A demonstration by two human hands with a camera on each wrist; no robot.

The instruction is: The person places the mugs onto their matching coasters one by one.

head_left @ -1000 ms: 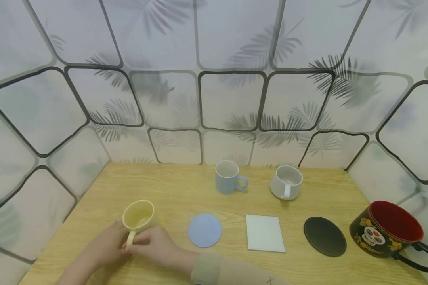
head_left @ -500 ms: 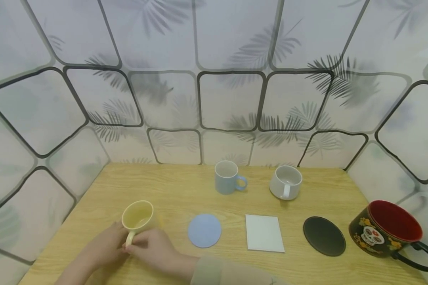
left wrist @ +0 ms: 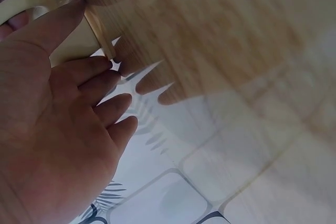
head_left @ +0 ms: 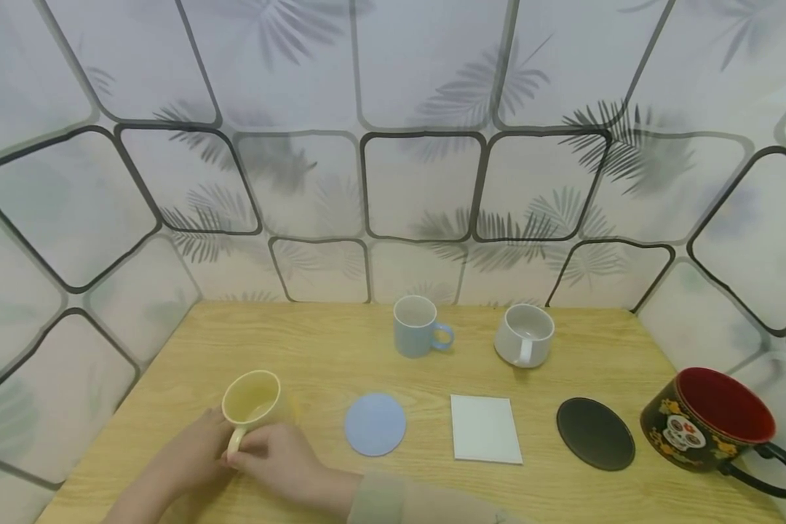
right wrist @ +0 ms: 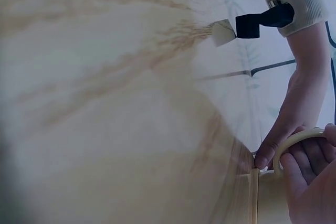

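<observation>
A pale yellow mug stands upright near the front left of the wooden table, its handle turned toward me. My right hand comes in from the right and curls its fingers through the handle. My left hand lies against the mug's left side. Its thumb presses the wall by the handle and its other fingers are stretched out, nearly straight. The mug looks empty.
A row of coasters runs to the right of the mug: round blue, square white, round black. Behind them stand a blue mug and a grey-white mug. A big black skull mug sits at the right edge. Patterned walls enclose the table.
</observation>
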